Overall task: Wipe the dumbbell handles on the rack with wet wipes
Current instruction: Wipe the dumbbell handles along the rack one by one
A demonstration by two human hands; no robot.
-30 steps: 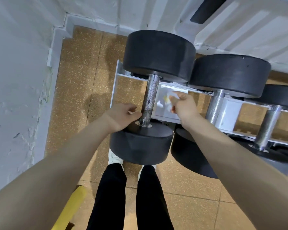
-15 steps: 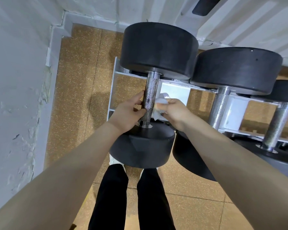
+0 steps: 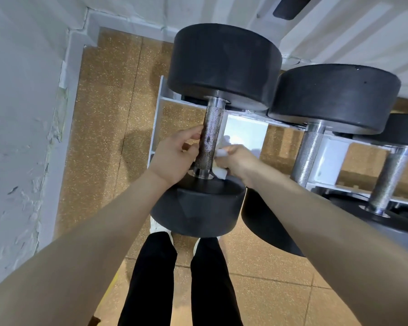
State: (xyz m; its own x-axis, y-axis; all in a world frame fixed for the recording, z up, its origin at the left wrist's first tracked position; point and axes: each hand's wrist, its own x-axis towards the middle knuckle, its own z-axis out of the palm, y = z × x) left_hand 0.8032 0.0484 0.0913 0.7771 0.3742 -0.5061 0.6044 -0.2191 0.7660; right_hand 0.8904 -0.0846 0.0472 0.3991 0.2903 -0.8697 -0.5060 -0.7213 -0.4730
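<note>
Wipe [image 3: 219,171] now pressed against handle [image 3: 209,144], frame centre, pinched in right hand [image 3: 239,162]; a second ago held clear of it, right of the bar. Left hand [image 3: 174,158] curled round handle's left side, steadying. Wiping probably starting; other handles [image 3: 310,152] at right untouched.

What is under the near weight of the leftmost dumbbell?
Under the near weight show black trouser legs, a white shoe and tiled floor. The weight covers most of the feet.
</note>
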